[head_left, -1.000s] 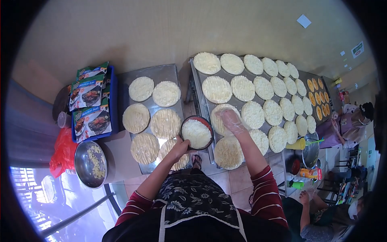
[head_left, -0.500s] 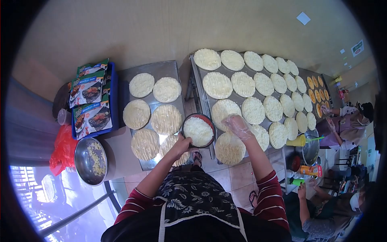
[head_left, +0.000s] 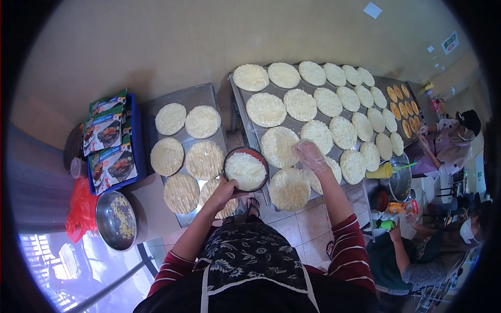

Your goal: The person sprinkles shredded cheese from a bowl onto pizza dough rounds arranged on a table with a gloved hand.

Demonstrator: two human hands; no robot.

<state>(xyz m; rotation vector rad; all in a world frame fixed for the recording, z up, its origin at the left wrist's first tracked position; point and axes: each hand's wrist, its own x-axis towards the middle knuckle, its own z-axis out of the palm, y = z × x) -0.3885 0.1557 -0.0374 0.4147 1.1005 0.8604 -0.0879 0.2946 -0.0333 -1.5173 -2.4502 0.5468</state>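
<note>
My left hand (head_left: 225, 192) grips the edge of a dark bowl (head_left: 265, 160) with a reddish inside. White shredded topping, like grated cheese (head_left: 245, 171), fills much of it. A clear plastic glove covers my right hand (head_left: 312, 155), which hovers over or touches the right edge of a round flat base (head_left: 279, 143); its fingers look drawn together, and whatever they hold is hidden. Just below lies another round base (head_left: 289, 189). Rows of similar rounds cover the right metal tray (head_left: 281, 93), many with white shreds on top. Several more, some with piped lines, lie on the left tray (head_left: 195, 96).
On the left are a blue crate (head_left: 136, 135) with printed packets (head_left: 112, 164), a red plastic bag (head_left: 81, 208) and a metal bowl (head_left: 109, 232) with yellowish scraps. To the right, a yellow bottle (head_left: 380, 171) stands near a large metal bowl (head_left: 401, 182). Two co-workers stand at far right.
The view has shifted, so the trays sit further left in the picture. My right hand stays by the same round, slightly nearer its upper right edge. The left hand still holds the bowl.
</note>
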